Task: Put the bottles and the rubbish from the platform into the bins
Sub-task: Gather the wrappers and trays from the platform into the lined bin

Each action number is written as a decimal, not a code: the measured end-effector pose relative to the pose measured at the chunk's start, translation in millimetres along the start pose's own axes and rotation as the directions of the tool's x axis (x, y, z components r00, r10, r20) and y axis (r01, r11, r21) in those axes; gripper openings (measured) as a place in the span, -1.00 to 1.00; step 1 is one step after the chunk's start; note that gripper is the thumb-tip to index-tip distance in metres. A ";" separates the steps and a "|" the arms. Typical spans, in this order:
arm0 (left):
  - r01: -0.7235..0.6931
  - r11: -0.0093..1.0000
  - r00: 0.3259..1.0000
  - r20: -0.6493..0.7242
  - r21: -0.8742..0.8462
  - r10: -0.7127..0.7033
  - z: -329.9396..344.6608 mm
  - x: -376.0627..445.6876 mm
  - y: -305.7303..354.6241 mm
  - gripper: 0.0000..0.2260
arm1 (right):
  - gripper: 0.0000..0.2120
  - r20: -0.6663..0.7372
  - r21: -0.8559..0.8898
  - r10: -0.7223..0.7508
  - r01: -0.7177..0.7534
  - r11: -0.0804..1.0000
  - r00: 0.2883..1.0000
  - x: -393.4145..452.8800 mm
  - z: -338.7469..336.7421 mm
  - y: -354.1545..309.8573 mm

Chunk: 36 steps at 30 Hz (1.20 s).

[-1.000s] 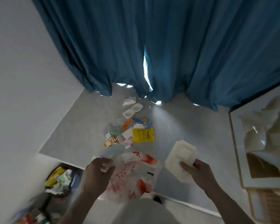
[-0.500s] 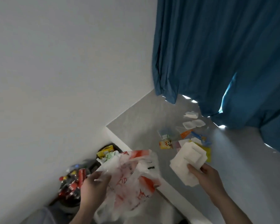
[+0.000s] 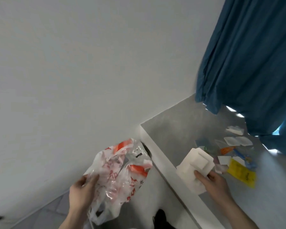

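Pale wall (image 3: 73,71), blue curtain (image 3: 248,55), daylight beneath.

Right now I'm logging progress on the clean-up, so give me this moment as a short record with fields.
left hand: grips a crumpled red-and-white plastic bag, held off the platform's edge
right hand: holds a white foam block above the platform
platform: grey; yellow packet, orange scrap, white trays and other small rubbish still lie on it
bins: not in view
backdrop: blue curtain, white wall

Bare platform (image 3: 175,128) left of the litter (image 3: 234,156) (curtain (image 3: 248,63) close behind)
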<state>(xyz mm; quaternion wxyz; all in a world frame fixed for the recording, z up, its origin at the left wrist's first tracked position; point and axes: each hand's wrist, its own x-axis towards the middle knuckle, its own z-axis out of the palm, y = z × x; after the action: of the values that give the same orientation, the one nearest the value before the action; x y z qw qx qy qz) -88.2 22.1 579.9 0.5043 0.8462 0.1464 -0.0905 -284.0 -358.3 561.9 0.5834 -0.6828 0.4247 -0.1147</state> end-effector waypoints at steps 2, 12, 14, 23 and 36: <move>-0.001 1.000 0.998 -0.060 -0.014 0.000 -7.3 20.2 8.0 -0.75 | -0.93 0.004 0.006 -0.013 0.013 1.000 1.000 20.7 4.6 -4.3; -0.025 0.999 0.972 -0.234 -0.027 0.018 -14.9 98.4 64.4 -0.81 | -0.93 0.157 -0.081 -0.055 0.068 0.994 0.986 123.0 54.1 -33.2; -0.013 1.000 0.975 -0.224 -0.021 0.008 -7.5 108.6 68.7 -0.81 | -0.94 0.178 -0.097 -0.057 0.075 0.992 0.982 130.6 62.1 -40.7; -0.006 0.985 1.000 0.015 0.172 0.004 61.0 189.9 77.3 -0.73 | -0.92 0.123 -0.001 0.098 -0.098 0.995 0.988 140.4 106.0 -47.4; -0.065 0.798 0.899 0.382 0.600 -0.214 212.7 346.5 31.8 -0.85 | -0.92 -0.070 -0.085 0.295 -0.301 0.950 0.953 164.6 255.2 7.9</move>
<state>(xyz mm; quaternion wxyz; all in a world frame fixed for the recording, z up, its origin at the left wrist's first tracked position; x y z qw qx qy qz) 247.3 -125.0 401.0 0.2266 0.9132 0.0292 -0.3373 -20.2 -296.9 424.3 0.5489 -0.6341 0.5441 -0.0245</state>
